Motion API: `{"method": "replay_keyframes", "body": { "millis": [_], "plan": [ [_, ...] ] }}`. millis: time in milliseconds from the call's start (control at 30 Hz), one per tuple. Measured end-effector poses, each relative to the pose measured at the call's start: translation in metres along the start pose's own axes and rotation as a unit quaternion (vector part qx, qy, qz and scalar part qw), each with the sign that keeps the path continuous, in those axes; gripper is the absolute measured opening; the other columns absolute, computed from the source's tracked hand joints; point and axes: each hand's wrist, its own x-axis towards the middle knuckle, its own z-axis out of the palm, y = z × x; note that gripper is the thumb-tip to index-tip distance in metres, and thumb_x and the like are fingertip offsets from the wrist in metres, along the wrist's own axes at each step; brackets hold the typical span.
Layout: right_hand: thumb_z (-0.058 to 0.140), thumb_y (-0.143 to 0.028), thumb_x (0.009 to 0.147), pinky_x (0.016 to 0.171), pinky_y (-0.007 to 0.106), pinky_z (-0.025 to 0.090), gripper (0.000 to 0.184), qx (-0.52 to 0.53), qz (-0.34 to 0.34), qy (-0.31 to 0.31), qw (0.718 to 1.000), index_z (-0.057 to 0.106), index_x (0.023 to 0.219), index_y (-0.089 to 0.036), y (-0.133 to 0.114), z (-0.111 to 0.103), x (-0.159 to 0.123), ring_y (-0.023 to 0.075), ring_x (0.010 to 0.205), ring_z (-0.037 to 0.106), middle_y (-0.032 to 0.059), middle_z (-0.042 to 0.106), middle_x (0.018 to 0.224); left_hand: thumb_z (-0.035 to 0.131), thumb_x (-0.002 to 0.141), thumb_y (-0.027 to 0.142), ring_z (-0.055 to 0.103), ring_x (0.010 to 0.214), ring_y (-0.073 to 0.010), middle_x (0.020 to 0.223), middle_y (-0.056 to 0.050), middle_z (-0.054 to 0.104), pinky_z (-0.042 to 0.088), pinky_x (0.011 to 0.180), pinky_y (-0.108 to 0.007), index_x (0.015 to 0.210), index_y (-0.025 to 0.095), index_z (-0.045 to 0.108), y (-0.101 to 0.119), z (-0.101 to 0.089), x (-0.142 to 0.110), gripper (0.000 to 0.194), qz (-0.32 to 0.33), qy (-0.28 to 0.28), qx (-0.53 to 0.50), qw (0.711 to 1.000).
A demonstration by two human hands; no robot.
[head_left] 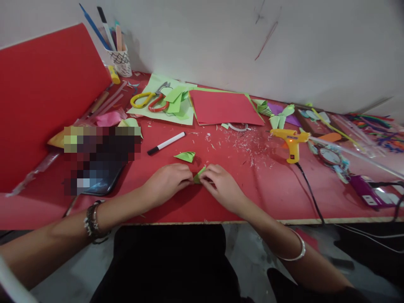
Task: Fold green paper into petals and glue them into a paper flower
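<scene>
Between my two hands is a small piece of green paper (pixel 199 174), low over the red tabletop near its front edge. My left hand (pixel 173 179) pinches its left side, and my right hand (pixel 219 185) pinches its right side; the fingers hide part of it. Just beyond them lies a folded green paper piece (pixel 186 156) with dark lines drawn on it. A white marker (pixel 166 143) with a black cap rests farther left. Beyond my right hand, a yellow glue gun (pixel 292 143) stands with an orange light showing.
Scissors (pixel 150 101) lie on pale green paper at the back, beside stacked red sheets (pixel 225 107). A dark phone (pixel 104 179) is at left, near a big red board (pixel 47 97). A patterned cup (pixel 120 62) holds pens. A purple power strip (pixel 366 193) sits right.
</scene>
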Motion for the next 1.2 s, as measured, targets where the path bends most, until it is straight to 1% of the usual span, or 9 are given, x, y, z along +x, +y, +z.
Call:
{"method": "replay_keyframes", "body": {
  "millis": [100,167,333,433,600,767,867,1033,1200],
  "plan": [
    [0.044,-0.018,0.087,0.072,0.027,0.041,0.014,-0.020,-0.026,-0.001,0.999,0.058,0.087,-0.017,0.000,0.000,-0.001,0.0151,0.080,0.051,0.0043,0.058,0.086,0.052,0.083,0.015,0.056,0.070,-0.0109,0.075,0.000,0.062,0.041,0.063,-0.021,0.074,0.015,0.061,-0.001,-0.004,0.006,0.012,-0.030,-0.006,-0.073,0.997],
    [0.042,-0.017,0.088,0.070,0.027,0.041,0.016,-0.046,-0.051,-0.002,0.998,0.058,0.090,-0.017,0.000,0.000,-0.001,0.0154,0.079,0.052,0.0048,0.060,0.086,0.055,0.081,0.015,0.056,0.069,-0.0103,0.074,0.001,0.062,0.041,0.063,-0.021,0.071,0.015,0.061,-0.003,-0.007,0.011,0.011,-0.042,-0.025,-0.104,0.993],
    [0.040,-0.019,0.089,0.066,0.027,0.040,0.021,-0.115,-0.134,-0.001,0.984,0.060,0.083,-0.016,0.001,0.000,-0.003,0.0155,0.074,0.052,0.0063,0.062,0.081,0.059,0.078,0.024,0.055,0.069,-0.0118,0.071,0.002,0.063,0.038,0.062,-0.022,0.069,0.017,0.063,-0.007,-0.011,0.017,0.012,-0.096,-0.069,-0.100,0.988],
    [0.041,-0.020,0.089,0.068,0.025,0.042,0.022,-0.088,-0.153,0.018,0.984,0.061,0.082,-0.016,0.004,0.001,-0.003,0.0150,0.075,0.053,0.0061,0.063,0.081,0.058,0.079,0.028,0.054,0.072,-0.0126,0.072,0.002,0.064,0.037,0.064,-0.023,0.071,0.018,0.064,-0.007,-0.012,0.017,0.014,-0.107,-0.069,-0.082,0.988],
    [0.043,-0.022,0.089,0.070,0.024,0.043,0.019,-0.034,-0.145,0.035,0.988,0.061,0.086,-0.017,0.008,0.001,-0.002,0.0137,0.079,0.054,0.0043,0.063,0.084,0.057,0.079,0.028,0.054,0.071,-0.0133,0.074,0.001,0.063,0.037,0.063,-0.024,0.071,0.018,0.063,-0.005,-0.011,0.017,0.014,-0.127,-0.083,-0.079,0.985],
    [0.037,-0.020,0.091,0.065,0.026,0.041,0.026,-0.143,-0.159,0.031,0.976,0.062,0.082,-0.016,0.008,0.005,-0.005,0.0149,0.073,0.052,0.0054,0.061,0.078,0.053,0.082,0.026,0.055,0.072,-0.0151,0.075,-0.001,0.061,0.037,0.061,-0.025,0.071,0.017,0.059,0.001,-0.010,0.016,0.015,-0.117,-0.074,-0.034,0.990],
    [0.036,-0.019,0.091,0.065,0.027,0.040,0.027,-0.172,-0.150,0.026,0.973,0.062,0.083,-0.016,0.007,0.007,-0.007,0.0150,0.074,0.051,0.0058,0.061,0.079,0.051,0.083,0.028,0.055,0.072,-0.0158,0.076,-0.001,0.060,0.036,0.058,-0.024,0.074,0.017,0.059,0.005,-0.012,0.015,0.016,-0.128,-0.085,-0.005,0.988],
    [0.041,-0.019,0.089,0.069,0.027,0.042,0.022,-0.117,-0.124,0.018,0.985,0.061,0.083,-0.016,0.007,0.005,-0.004,0.0156,0.079,0.051,0.0063,0.060,0.085,0.048,0.086,0.030,0.056,0.074,-0.0172,0.079,-0.003,0.061,0.038,0.060,-0.026,0.079,0.015,0.059,0.012,-0.013,0.017,0.019,-0.102,-0.090,0.067,0.988],
    [0.045,-0.014,0.086,0.074,0.028,0.042,0.015,-0.033,-0.090,0.015,0.995,0.059,0.082,-0.017,0.009,0.001,0.001,0.0160,0.084,0.050,0.0064,0.058,0.090,0.046,0.086,0.018,0.056,0.075,-0.0179,0.079,-0.005,0.060,0.043,0.066,-0.029,0.083,0.012,0.060,0.015,-0.004,0.010,0.015,-0.015,-0.047,0.180,0.983]
  ]
}}
